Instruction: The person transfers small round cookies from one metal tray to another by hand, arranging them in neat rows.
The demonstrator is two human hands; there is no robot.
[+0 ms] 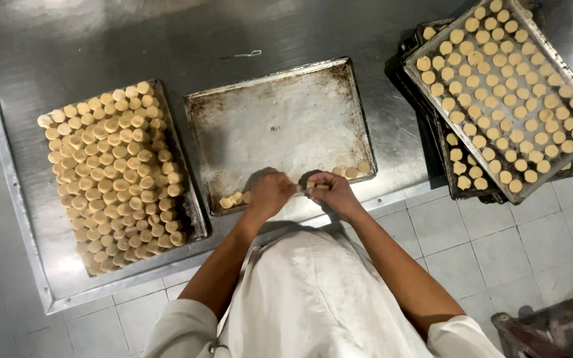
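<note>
Steel worktable [67, 40]: brushed metal, scuffed, raised rim.

Left tray [195, 219]: heaped with pale tan dough pieces [111, 172], short round cylinders lying several deep; a large stock not yet laid out.

Middle tray [280, 113]: worn, stained sheet metal, mostly bare. One partial row of dough rounds [233, 197] along its near edge, more at the near right corner [351, 171]. Judged barely begun.

Left hand [270, 192]: at the near edge, fingers curled narrow; contents cannot be told.

Right hand [331, 192]: just beside it, fingers pinched together, apparently on a small piece.

Right trays [411, 61]: stacked, the top one filled with neat, spaced rows of flat discs; judged finished.
</note>
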